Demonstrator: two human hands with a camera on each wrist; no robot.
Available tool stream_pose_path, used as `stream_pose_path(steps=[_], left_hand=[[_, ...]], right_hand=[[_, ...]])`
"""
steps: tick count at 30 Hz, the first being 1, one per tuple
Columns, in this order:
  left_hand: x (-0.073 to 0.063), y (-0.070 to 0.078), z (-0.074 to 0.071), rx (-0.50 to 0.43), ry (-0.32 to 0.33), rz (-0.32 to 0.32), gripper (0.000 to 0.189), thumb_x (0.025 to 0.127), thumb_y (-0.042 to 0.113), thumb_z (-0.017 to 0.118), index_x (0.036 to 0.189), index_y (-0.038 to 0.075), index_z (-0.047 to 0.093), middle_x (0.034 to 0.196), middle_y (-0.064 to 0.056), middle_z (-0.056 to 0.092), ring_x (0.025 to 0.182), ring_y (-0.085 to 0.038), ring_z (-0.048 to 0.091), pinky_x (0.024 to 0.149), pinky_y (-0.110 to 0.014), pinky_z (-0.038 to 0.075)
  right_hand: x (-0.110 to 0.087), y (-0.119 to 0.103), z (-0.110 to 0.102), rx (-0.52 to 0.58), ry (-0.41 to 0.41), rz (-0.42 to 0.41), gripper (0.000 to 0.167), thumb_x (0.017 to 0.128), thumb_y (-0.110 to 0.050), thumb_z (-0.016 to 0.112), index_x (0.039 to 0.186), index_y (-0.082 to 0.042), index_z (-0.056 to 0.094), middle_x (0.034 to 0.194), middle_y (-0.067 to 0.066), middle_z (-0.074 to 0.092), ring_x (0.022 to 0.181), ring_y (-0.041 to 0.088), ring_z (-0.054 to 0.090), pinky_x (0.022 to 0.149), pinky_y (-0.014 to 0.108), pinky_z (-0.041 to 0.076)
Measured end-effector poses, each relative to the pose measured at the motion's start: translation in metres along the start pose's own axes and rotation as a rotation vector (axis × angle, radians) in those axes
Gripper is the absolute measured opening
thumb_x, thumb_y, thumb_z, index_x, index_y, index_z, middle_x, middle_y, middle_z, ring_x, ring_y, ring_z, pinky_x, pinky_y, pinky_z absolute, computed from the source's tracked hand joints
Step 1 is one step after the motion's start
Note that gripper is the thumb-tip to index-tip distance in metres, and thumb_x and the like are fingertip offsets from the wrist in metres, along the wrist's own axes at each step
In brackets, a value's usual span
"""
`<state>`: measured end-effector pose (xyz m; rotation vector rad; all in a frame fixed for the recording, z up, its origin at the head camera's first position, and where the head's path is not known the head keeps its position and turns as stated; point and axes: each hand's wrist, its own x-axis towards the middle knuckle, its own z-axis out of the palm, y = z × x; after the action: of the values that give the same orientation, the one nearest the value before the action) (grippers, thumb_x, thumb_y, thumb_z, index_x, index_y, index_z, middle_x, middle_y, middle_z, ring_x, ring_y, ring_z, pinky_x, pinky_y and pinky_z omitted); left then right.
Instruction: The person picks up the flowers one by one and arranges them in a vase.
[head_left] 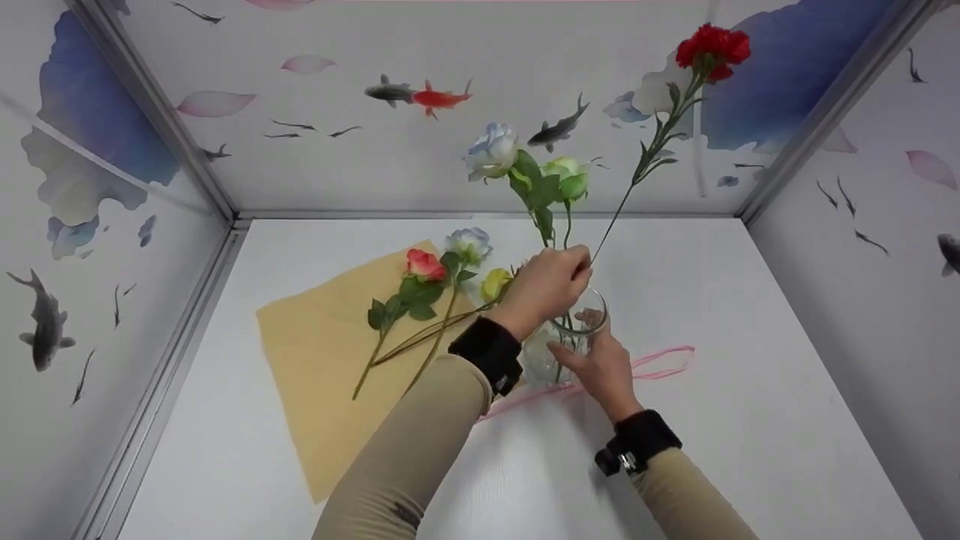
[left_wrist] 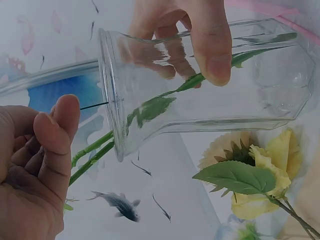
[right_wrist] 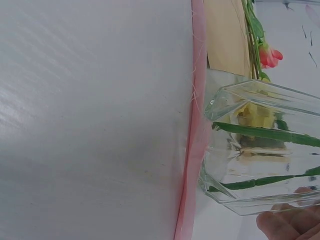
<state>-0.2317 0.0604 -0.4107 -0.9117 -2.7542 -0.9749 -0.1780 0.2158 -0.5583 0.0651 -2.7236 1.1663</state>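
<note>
A glass vase [head_left: 541,361] stands on the table with a pale blue rose [head_left: 493,150] and a green-tinged rose [head_left: 568,178] in it. My right hand [head_left: 606,369] holds the vase round its side, thumb and fingers on the glass in the left wrist view. Over the mouth, my left hand [head_left: 551,279] pinches the thin stem of a red carnation [head_left: 712,52], which leans to the upper right. The stem's dark tip [left_wrist: 95,105] reaches the vase rim in the left wrist view. Two green stems [right_wrist: 265,132] stand inside the glass near its bottom.
Left of the vase, tan wrapping paper [head_left: 300,375] lies under a pink-red rose [head_left: 424,265] and another pale blue rose [head_left: 469,246]. A yellow flower [head_left: 495,285] lies beside the vase. A pink ribbon [head_left: 667,364] runs along the vase's base. Printed panels [head_left: 420,172] enclose the table.
</note>
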Motion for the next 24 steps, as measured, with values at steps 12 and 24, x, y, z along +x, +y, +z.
stream_pose_path(steps=[12,24], left_hand=[[-0.004,-0.001,0.009,0.107,-0.035,-0.015,0.016,0.106,0.015,0.055,0.097,0.008,0.067,0.087,-0.005,0.07,0.076,-0.017,0.063,0.069,-0.031,0.05],[-0.013,-0.007,0.021,0.197,-0.014,-0.039,0.016,0.103,0.018,0.057,0.091,0.012,0.066,0.084,-0.001,0.063,0.073,-0.014,0.057,0.061,-0.029,0.043]], right_hand=[[0.0,-0.001,0.0,0.004,-0.023,0.008,0.077,0.084,-0.039,0.084,0.141,-0.01,0.043,0.134,0.02,0.064,0.117,0.038,0.065,0.094,0.055,0.05],[-0.001,0.0,-0.001,0.004,-0.014,-0.008,0.077,0.083,-0.039,0.085,0.142,-0.013,0.042,0.129,0.017,0.067,0.111,0.035,0.066,0.091,0.053,0.051]])
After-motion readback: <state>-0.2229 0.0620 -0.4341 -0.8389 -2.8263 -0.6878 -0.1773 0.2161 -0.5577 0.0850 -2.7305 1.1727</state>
